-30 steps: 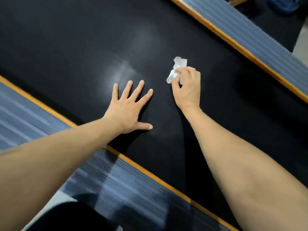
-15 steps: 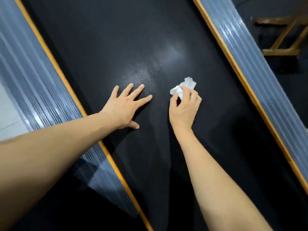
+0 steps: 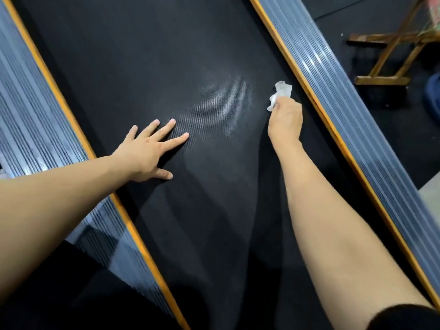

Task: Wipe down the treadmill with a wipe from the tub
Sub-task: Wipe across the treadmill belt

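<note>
Right hand (image 3: 284,120) clamps crumpled wipe (image 3: 281,92) on the belt (image 3: 166,67) near the right side rail (image 3: 333,96). Left hand (image 3: 147,151) flat, fingers spread. Risk: small wad misses patches; belt may slip under braced palm.

Running up the middle: treadmill belt (image 3: 147,67), flanked by a ribbed side rail (image 3: 28,115) on the left and another ribbed side rail (image 3: 345,110) on the right. Lying flat on the belt's left part, just beside the left rail: left hand (image 3: 148,151), fingers spread and pointing toward the belt's middle. Sitting well apart from it, on the belt's right part near the right rail: right hand (image 3: 285,120), with a crumpled wipe (image 3: 281,92) sticking out beyond the fingers, farther up the belt. Standing on the floor (image 3: 345,15) beyond the right rail, at upper right: wooden frame (image 3: 390,51).
</note>
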### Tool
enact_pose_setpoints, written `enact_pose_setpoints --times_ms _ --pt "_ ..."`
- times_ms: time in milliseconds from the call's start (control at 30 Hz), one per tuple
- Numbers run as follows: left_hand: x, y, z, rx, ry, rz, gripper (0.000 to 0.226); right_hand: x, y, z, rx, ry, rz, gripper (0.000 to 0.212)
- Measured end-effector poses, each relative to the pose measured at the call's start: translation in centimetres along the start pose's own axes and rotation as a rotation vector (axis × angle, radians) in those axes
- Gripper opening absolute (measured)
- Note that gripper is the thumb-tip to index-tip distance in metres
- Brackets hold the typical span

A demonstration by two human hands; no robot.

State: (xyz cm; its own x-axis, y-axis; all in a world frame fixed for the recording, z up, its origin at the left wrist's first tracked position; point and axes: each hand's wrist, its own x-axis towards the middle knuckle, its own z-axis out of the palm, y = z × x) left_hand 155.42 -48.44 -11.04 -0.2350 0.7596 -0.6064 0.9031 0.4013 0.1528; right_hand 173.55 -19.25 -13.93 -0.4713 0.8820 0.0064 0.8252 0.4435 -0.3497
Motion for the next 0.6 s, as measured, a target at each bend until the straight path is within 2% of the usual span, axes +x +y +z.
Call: enact_pose_setpoints --times_ms 100,167,233,300,367,400,467,500,567,600 --pt "-0.2 0.0 0.0 -0.004 0.034 0.007 0.108 -0.6 -1.3 -0.2 -0.01 0.078 0.129 0.023" --pt "-0.6 -0.3 0.1 -0.021 0.102 0.019 0.112 -3.1 -4.3 0.6 -0.037 0.091 0.127 0.022" --pt "-1.6 -0.8 0.8 -0.056 0.196 -0.015 0.118 -8.6 -8.7 2.6 0.121 -0.022 -0.106 0.021" --pt "-3.1 -1.2 1.9 -0.08 0.272 -0.116 0.123 -15.2 -12.7 4.0 0.264 -0.227 -0.401 0.019" --pt "-4.4 -1.8 2.9 -0.077 0.269 -0.169 0.126 -18.0 -13.3 4.3 0.267 -0.258 -0.635 0.015" --pt "-4.8 -2.0 3.3 -0.068 0.25 -0.167 0.127 -16.8 -12.0 4.3 0.228 -0.232 -0.688 0.013" --pt "-5.7 -2.6 3.6 -0.051 0.225 -0.149 0.13 -12.0 -8.7 3.8 0.081 -0.101 -0.621 0.007" --pt "-6.0 -2.6 3.8 -0.041 0.22 -0.141 0.132 -8.8 -6.3 3.2 -0.01 -0.018 -0.506 0.008" --pt "-6.4 -2.9 3.9 -0.01 0.21 -0.138 0.133 -3.1 -1.2 1.3 -0.136 0.013 -0.237 0.017" --pt "-6.7 -2.9 4.1 0.0 0.215 -0.151 0.133 -1.4 0.8 0.3 -0.174 0.026 -0.177 0.023"
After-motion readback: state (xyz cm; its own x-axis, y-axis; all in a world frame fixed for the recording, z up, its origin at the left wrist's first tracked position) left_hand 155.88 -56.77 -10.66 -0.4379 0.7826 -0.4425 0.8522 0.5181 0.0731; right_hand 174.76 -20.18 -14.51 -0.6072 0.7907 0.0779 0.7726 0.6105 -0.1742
